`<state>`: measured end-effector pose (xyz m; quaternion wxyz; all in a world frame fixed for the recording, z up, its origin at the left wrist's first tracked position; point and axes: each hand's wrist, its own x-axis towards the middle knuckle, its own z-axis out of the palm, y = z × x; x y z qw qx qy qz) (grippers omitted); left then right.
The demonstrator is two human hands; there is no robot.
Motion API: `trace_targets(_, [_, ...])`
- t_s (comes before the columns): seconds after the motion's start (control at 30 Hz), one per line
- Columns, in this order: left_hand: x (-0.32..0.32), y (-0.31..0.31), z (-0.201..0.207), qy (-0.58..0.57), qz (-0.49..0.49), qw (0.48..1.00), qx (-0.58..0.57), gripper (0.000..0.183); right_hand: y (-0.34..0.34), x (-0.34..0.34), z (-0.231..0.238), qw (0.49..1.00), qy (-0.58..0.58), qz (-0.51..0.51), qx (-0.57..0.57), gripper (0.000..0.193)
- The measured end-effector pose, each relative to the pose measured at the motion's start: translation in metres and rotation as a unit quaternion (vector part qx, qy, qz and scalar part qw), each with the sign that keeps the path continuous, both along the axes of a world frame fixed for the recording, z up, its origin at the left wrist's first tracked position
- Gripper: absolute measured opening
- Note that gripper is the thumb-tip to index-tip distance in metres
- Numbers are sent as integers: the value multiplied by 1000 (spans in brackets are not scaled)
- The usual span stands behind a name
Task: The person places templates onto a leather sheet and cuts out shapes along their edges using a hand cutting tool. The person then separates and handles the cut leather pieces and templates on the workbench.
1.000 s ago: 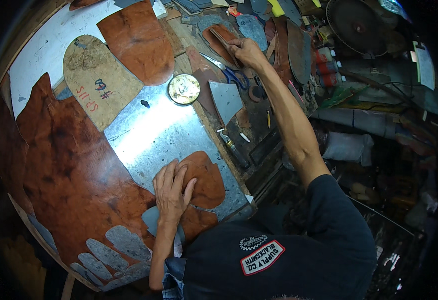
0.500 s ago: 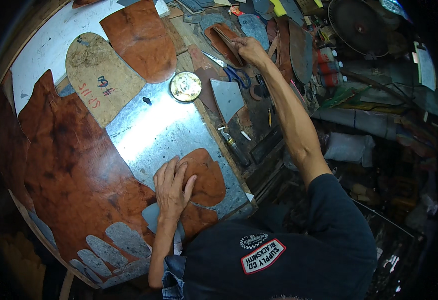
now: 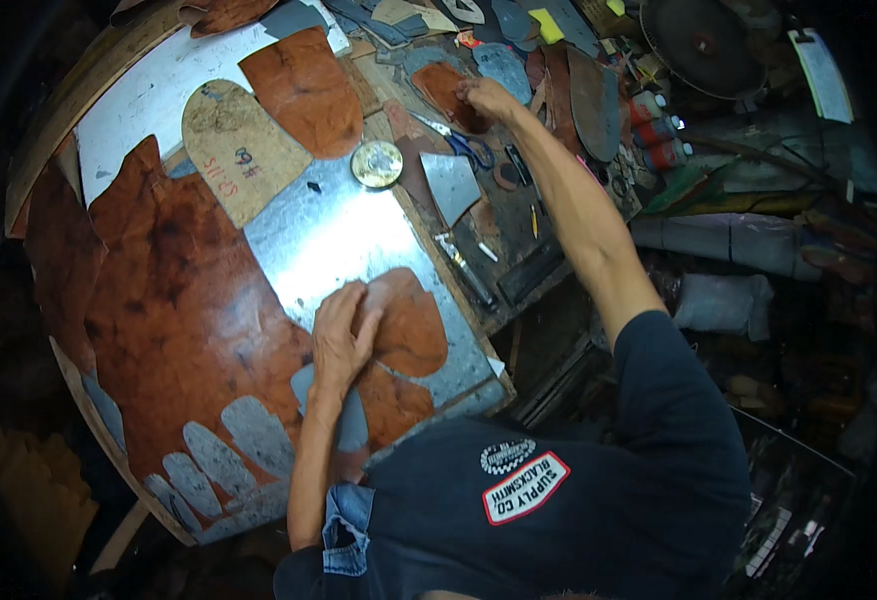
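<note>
My left hand (image 3: 342,325) lies palm down on a cut piece of brown leather (image 3: 409,325), its fingers stretched out and its thumb apart. That piece rests on a shiny metal sheet (image 3: 309,235). My right arm reaches to the far side of the bench, where my right hand (image 3: 491,100) has its fingers bent and pinched at the right edge of a brown leather piece (image 3: 441,88). Its fingertips are partly hidden. Blue-handled scissors (image 3: 471,148) lie just nearer than that piece.
A large brown hide (image 3: 179,310) covers the left side, with grey oval pieces (image 3: 257,435) at its near edge. A tan template (image 3: 244,150) and a round tin (image 3: 377,165) lie beyond. A cutter (image 3: 467,270) lies right of the metal sheet; a fan (image 3: 704,45) stands far right.
My right hand held leather pieces tilted up on edge; now the brown piece lies flatter under its fingertips. My left hand's fingers have drawn closer together. The whole view has shifted slightly.
</note>
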<state>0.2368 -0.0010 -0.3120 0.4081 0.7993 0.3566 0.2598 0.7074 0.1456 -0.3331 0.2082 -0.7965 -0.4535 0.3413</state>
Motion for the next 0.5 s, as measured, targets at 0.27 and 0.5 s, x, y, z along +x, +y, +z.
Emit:
trace_targets(0.27, [-62, -43, 28, 74, 102, 987, 98, 36, -85, -106, 81, 962, -148, 118, 199, 34])
trace_targets(0.5, [-87, -108, 11, 181, 106, 975, 67, 46, -214, -260, 59, 921, -195, 312, 130, 63])
